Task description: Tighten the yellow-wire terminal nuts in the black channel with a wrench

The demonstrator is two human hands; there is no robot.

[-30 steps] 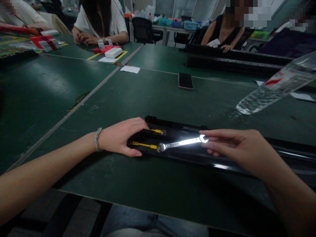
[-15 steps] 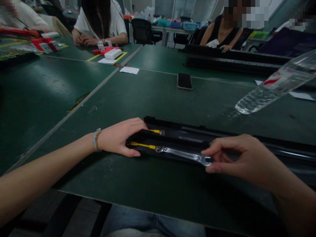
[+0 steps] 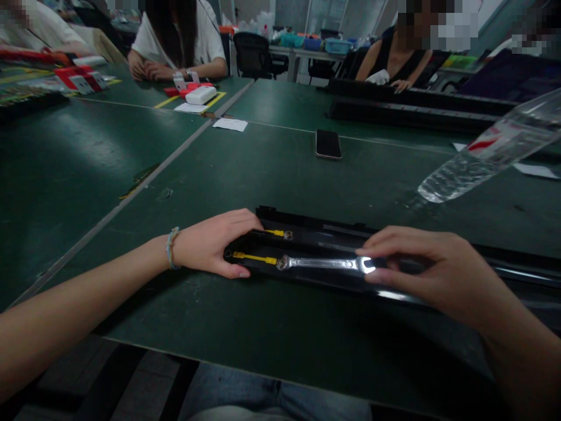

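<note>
A silver combination wrench lies along a long black housing, its ring end over a nut at the end of a yellow wire. The thumb and fingers of my right hand pinch the wrench's open-jaw end. My left hand is wrapped round the left end of the housing, thumb at the near side and fingers over the far side. A second yellow wire ends at another nut farther back, with nothing on it.
Beyond the housing lies a phone on the green table. A clear water bottle is at right. White paper lies near the table seam. Across the table sit several people; another black housing is in front of one.
My right hand has swung the wrench's free end away from me, round the nut. My left hand has stayed in place on the housing.
</note>
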